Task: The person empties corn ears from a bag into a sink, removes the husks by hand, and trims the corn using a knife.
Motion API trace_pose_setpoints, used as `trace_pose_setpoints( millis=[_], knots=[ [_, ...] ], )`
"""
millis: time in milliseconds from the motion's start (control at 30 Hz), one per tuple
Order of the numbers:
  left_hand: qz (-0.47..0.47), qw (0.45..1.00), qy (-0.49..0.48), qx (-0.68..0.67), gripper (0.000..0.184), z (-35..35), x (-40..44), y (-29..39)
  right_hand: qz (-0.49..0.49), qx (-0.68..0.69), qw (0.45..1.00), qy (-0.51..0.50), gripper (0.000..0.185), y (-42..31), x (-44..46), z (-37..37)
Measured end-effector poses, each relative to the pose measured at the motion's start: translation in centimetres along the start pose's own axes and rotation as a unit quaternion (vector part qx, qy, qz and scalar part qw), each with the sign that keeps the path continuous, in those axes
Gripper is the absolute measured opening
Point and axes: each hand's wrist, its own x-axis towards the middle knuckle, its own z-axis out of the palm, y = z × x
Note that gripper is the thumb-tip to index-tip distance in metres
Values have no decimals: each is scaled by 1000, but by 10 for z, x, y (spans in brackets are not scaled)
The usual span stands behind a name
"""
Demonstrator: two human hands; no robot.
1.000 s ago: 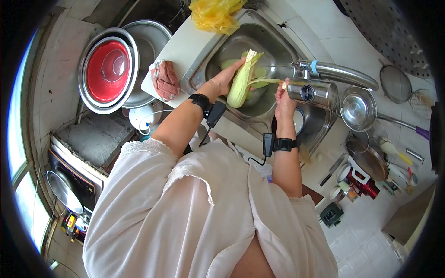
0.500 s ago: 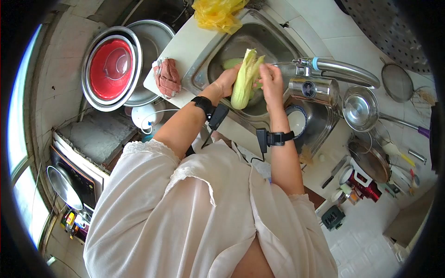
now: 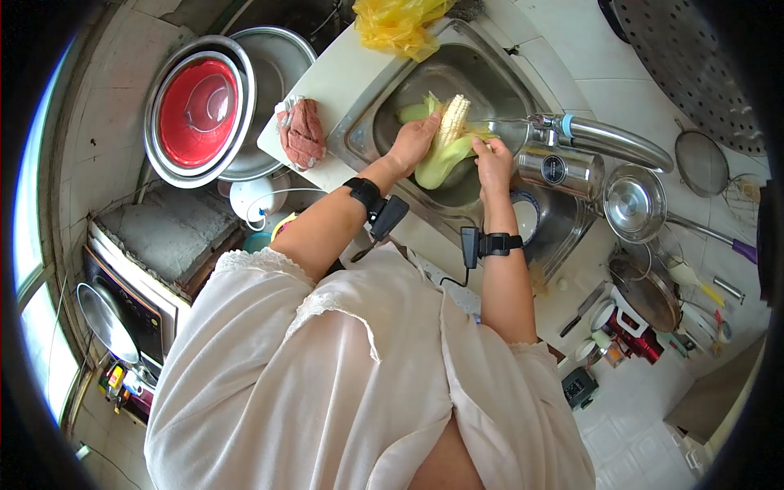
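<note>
An ear of corn (image 3: 454,121) is held over the left basin of the steel sink (image 3: 482,61), its pale kernels bare at the upper end. Green husk (image 3: 443,166) still wraps its lower part. My left hand (image 3: 415,144) is closed round the ear from the left side, with the thumb along it. On the other side, my right hand (image 3: 493,163) pinches a strip of husk pulled out to the right. More green husk or another ear (image 3: 412,113) lies in the basin behind my left hand, partly hidden.
The faucet (image 3: 563,126) reaches over the sink from the right, beside a steel canister (image 3: 563,169). A white bowl (image 3: 525,216) sits in the right basin. On the left counter lie a pinkish cloth (image 3: 300,133) and a yellow plastic bag (image 3: 396,28). A knife (image 3: 582,309) rests at the right.
The husk has been pulled down and to the right, baring the kernels at the top. My right hand has moved lower, and my left hand has shifted slightly right.
</note>
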Motion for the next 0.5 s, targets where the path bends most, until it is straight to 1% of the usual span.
trace_pose_setpoints(
  millis=[33,100,133,200,233,267,300,333,367,400,467,500],
  knots=[
    [0,1000,0,0,61,2,0,2,0,0,1000,0,21,1,0,1],
    [-1,999,32,42,60,1,2,0,-101,1,988,118,25,0,-4,6],
    [-2,999,32,42,60,-2,7,-5,-100,2,988,118,25,-2,-5,7],
    [15,985,59,159,62,-7,17,-13,-242,-87,959,117,29,-16,-6,4],
    [14,985,56,160,62,-4,15,-11,-305,-187,932,59,41,-35,-17,6],
    [20,977,58,203,62,-2,13,-9,-303,-188,932,63,41,-33,-19,14],
    [26,967,61,245,62,0,9,-7,-275,-248,928,32,45,-31,-16,22],
    [26,967,57,246,62,3,7,-5,-248,-307,919,0,50,-31,-11,27],
    [45,960,62,269,61,4,4,-1,-145,-335,929,-61,54,-35,-3,25],
    [63,952,68,292,60,4,3,2,-146,-334,929,-62,54,-37,3,21],
    [56,952,70,292,59,3,1,9,-176,-336,917,-124,48,-37,10,15],
    [48,954,68,289,59,2,-1,8,-200,-380,895,-120,43,-45,9,14]
  ],
)
